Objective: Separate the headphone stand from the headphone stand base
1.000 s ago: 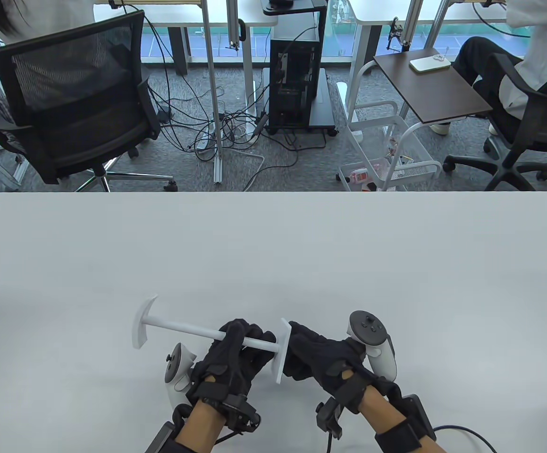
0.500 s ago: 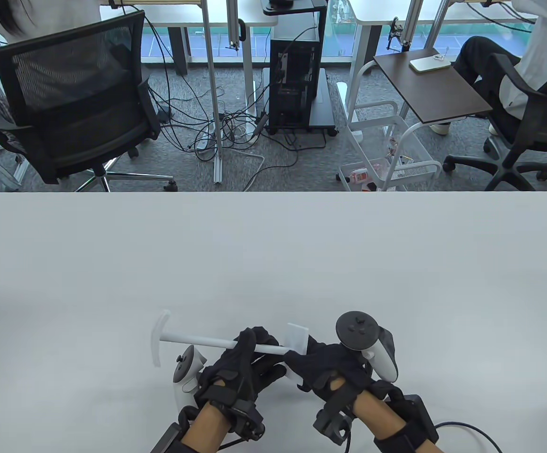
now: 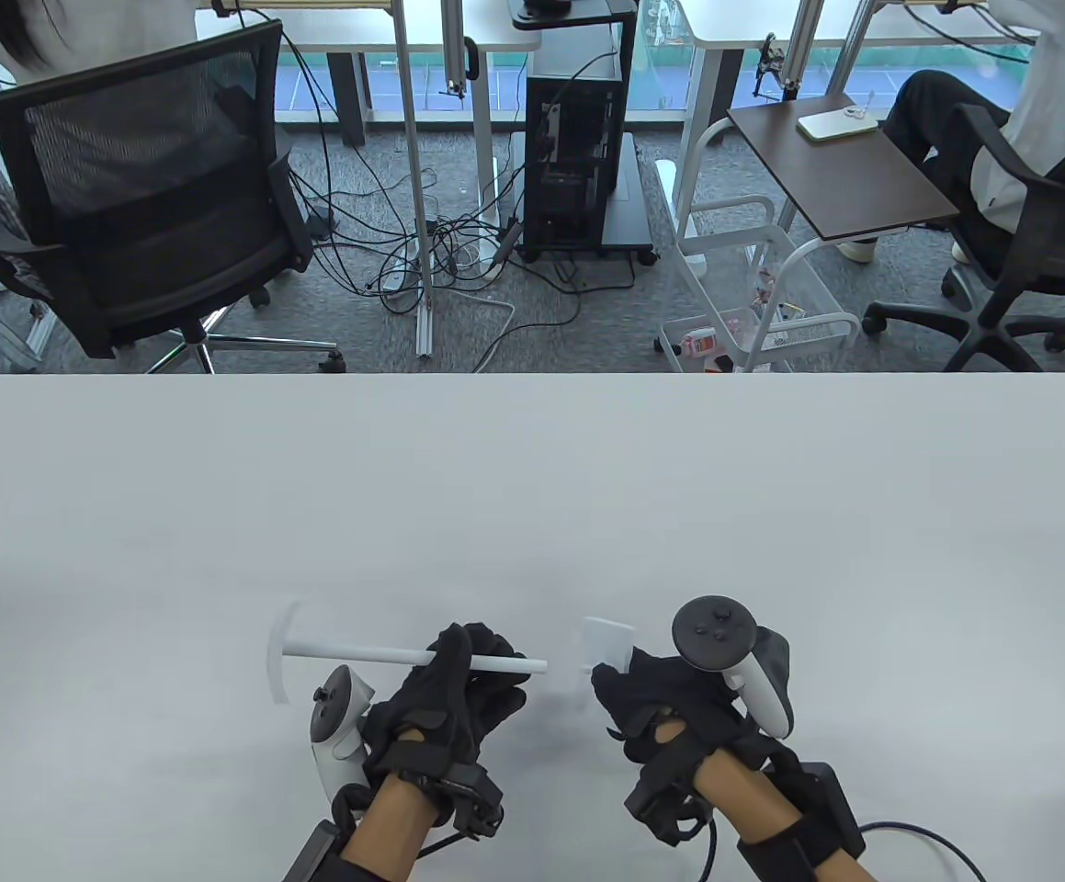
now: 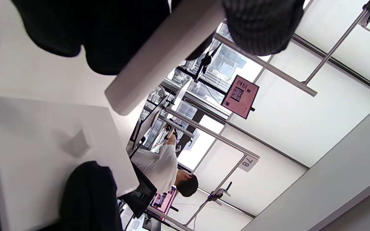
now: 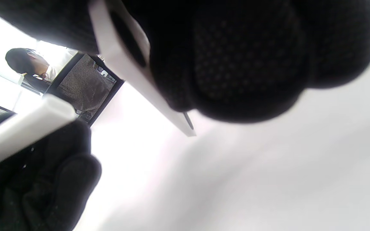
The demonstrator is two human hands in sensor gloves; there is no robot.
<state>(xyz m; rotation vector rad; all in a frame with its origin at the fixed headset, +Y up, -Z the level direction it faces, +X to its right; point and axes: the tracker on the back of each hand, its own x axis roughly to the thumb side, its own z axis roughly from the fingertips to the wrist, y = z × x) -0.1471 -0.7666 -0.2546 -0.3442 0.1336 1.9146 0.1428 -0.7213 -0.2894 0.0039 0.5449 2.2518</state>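
Observation:
The white headphone stand (image 3: 357,653), a rod with a curved top piece at its left end, is held level above the table by my left hand (image 3: 458,684), which grips the rod near its free right end. The flat white square base (image 3: 604,648) is apart from the rod, with a small gap between them. My right hand (image 3: 656,707) holds the base by its lower edge. In the left wrist view the rod end (image 4: 159,61) points at the base plate (image 4: 47,150), which has a square socket. In the right wrist view the base (image 5: 133,73) shows edge-on under my fingers.
The white table (image 3: 532,496) stretches wide ahead and to both sides of my hands. Beyond its far edge are an office chair (image 3: 146,184), a computer tower (image 3: 573,165), a white cart (image 3: 762,312) and a seated person (image 3: 1028,119).
The rod has come out of the base. My left hand moved left with the stand and my right hand moved right with the base, opening a gap.

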